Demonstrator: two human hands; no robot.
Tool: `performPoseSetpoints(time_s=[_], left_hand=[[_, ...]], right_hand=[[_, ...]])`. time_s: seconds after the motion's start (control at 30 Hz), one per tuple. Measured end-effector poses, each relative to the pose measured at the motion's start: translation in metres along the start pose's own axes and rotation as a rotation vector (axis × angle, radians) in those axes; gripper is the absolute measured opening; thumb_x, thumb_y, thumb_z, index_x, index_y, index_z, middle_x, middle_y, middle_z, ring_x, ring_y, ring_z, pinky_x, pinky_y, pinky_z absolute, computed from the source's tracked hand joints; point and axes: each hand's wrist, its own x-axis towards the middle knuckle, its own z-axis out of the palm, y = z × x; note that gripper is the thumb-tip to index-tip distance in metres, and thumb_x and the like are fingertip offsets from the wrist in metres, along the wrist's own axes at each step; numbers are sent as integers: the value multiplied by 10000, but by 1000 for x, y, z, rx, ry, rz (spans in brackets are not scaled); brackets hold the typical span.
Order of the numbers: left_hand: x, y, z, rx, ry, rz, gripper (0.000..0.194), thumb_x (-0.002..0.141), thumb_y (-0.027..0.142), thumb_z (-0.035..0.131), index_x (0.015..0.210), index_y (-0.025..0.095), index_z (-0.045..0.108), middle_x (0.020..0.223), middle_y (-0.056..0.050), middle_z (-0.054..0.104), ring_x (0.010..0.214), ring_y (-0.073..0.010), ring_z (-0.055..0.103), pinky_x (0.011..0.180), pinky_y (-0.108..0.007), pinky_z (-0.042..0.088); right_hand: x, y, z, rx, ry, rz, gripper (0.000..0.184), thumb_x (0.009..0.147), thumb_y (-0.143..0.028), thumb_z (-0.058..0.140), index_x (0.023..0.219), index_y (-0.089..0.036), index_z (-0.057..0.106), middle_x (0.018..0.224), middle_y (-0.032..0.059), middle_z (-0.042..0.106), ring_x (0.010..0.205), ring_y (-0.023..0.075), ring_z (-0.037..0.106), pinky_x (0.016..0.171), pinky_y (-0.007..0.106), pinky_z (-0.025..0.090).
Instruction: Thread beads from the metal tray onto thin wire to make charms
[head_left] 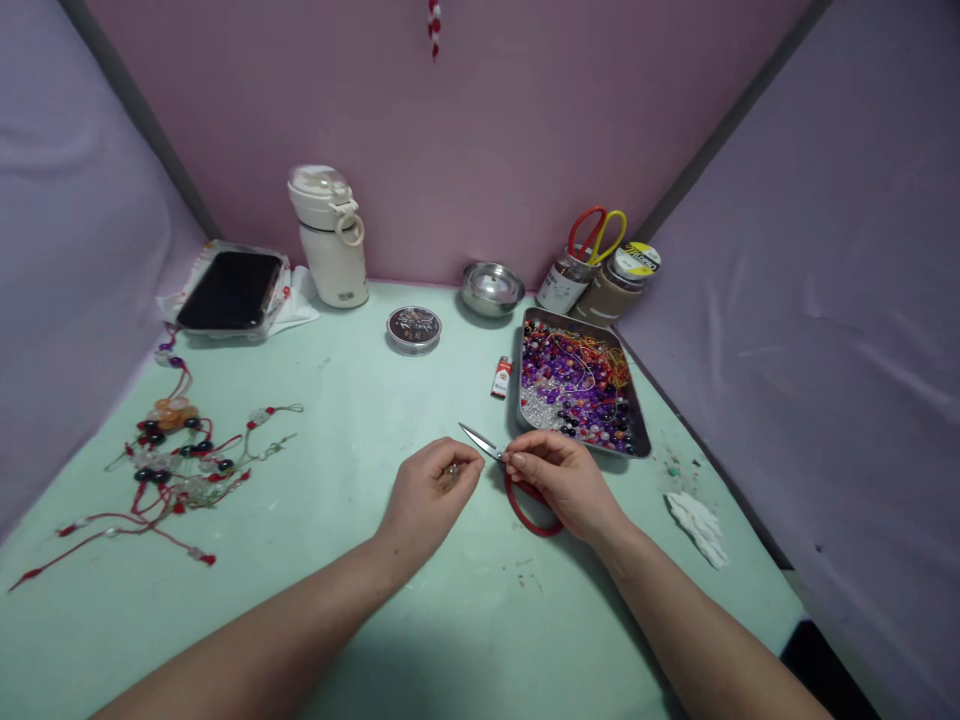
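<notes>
My left hand point(435, 490) is closed, thumb and forefinger pinched, with small clear beads point(450, 476) showing inside the curled fingers. Close by on its right, my right hand point(566, 482) also makes a pinch; what its fingertips hold is too small to make out. Red-handled scissors point(534, 520) lie at the right hand, blades pointing up and left, partly covered by the fingers. Whether the hand grips them or only hovers over them does not show. Behind the right hand stands a metal tray point(637, 430) of purple, black, red and clear beads with tangled cords.
A lighter point(501, 378), a thread spool point(414, 330), a steel bowl point(492, 290) and a cream bottle point(334, 250) stand beyond the hands. Knotted beaded cords point(176, 450) spread at left, below a phone point(231, 290). Jars point(566, 285) and a white cloth point(697, 528) are at right.
</notes>
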Motion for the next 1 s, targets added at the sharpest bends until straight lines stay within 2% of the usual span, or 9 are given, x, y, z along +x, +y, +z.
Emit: performPoseSetpoints(time_s=[0.43,1.0], left_hand=[[-1,-2,0,11,1,19,123,825,187,532,738,192,619,747,7,625,724,-122,568,664,-229,418],[-2,-3,1,43,0,42,127,818,177,526,736,200,621,738,8,619,712,-122,568,654,-234,421]], right_hand=[[1,4,0,13,24,-16,171,644,-254,797,765,-189,696,710,11,708,641,98,637,661,220,507],[-1,4,1,-92,25,-58,166,655,-285,784,748,-189,688,682,9,681,638,111,599,616,224,465]])
